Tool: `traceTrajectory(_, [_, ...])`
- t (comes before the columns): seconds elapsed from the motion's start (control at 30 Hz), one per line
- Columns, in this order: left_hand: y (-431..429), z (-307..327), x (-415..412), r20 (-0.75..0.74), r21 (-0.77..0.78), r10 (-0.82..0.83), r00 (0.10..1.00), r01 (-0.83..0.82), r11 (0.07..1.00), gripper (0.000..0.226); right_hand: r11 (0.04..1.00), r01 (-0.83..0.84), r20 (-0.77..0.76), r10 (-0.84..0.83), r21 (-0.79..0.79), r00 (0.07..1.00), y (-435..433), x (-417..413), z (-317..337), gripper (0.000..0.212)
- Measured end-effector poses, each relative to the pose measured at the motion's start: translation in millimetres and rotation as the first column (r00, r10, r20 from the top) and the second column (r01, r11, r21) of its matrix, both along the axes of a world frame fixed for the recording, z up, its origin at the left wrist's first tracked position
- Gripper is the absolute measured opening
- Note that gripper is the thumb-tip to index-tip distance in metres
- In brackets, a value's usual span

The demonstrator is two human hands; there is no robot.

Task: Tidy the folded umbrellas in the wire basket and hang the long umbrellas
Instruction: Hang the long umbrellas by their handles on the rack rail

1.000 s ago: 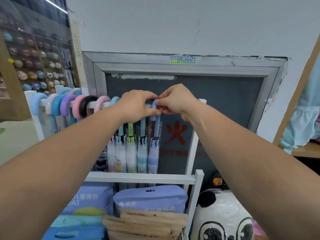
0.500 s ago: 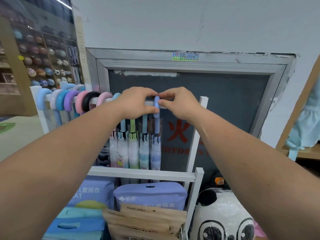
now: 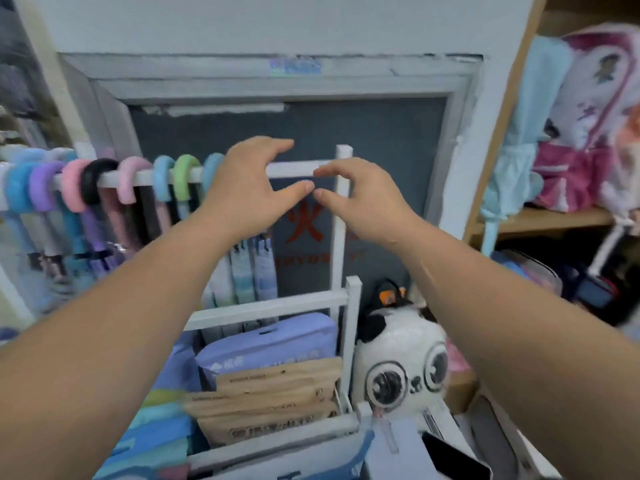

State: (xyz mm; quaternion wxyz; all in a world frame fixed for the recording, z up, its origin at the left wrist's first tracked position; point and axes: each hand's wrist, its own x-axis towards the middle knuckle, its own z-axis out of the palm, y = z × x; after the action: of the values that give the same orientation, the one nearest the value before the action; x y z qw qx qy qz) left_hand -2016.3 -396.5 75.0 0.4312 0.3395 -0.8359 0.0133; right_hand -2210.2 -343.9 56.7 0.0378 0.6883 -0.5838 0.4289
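Shop corner, motion-blurred: pale wall with a grey-framed dark panel [image 3: 363, 140] behind a white rack [image 3: 341, 237]. Long umbrellas [image 3: 252, 268] hang by curved handles along the rack's top rail [image 3: 294, 168], handles side by side: blue, purple, pink, black handle [image 3: 97, 178], pink, blue, green handle [image 3: 185, 176], blue. Their furled canopies hang down behind the middle crossbar.

Left hand [image 3: 246, 192] is raised in front of the rail at the right end of the handle row, grip spread wide, fingers arched over the rail, thumb pointing right, holding nothing. It hides whatever handles sit directly behind it. Right hand [image 3: 360, 202] is just beside it, in front of the rack's right post, grip partly open, forefinger and thumb curved toward the left hand, empty. The two thumb tips are almost touching; cannot tell if they make contact.

Lower rack section holds flat packs: a lilac pouch [image 3: 270, 344] upright, brown paper packets [image 3: 273, 400] in front of it, blue packs to the left. Right of the rack, touching its post, a white panda-face plush [image 3: 401, 368]. Wooden shelf [image 3: 540, 220] at far right carries a light blue garment and a pink-white backpack [image 3: 588, 109]. No wire basket identifiable in this view.
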Motion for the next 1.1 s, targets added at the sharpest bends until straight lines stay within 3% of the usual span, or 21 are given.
traceTrajectory(0.23, [57,-61,-71,0.024,0.084,-0.339,0.940,0.336,0.938,0.053,0.947,0.300,0.054,-0.308,0.112,0.950,118,-54,-75,0.026])
traceTrajectory(0.5, [158,-161,-181,0.273,0.339,-0.563,0.780,0.470,0.815,0.058,0.819,0.462,0.084,-0.516,0.341,0.853,261,-124,-173,0.024])
traceTrajectory(0.7, [243,-224,-259,0.360,0.438,-0.617,0.700,0.458,0.774,0.043,0.740,0.491,0.058,-0.577,0.459,0.815,359,-187,-237,0.023])
traceTrajectory(0.87, [320,-295,-326,0.453,0.541,-0.596,0.663,0.327,0.775,0.061,0.640,0.471,0.052,-0.623,0.607,0.780,438,-257,-304,0.026])
traceTrajectory(1.1, [377,-422,-384,0.542,0.679,-0.633,0.552,0.157,0.718,0.054,0.478,0.431,-0.035,-0.638,0.765,0.770,496,-316,-411,0.032])
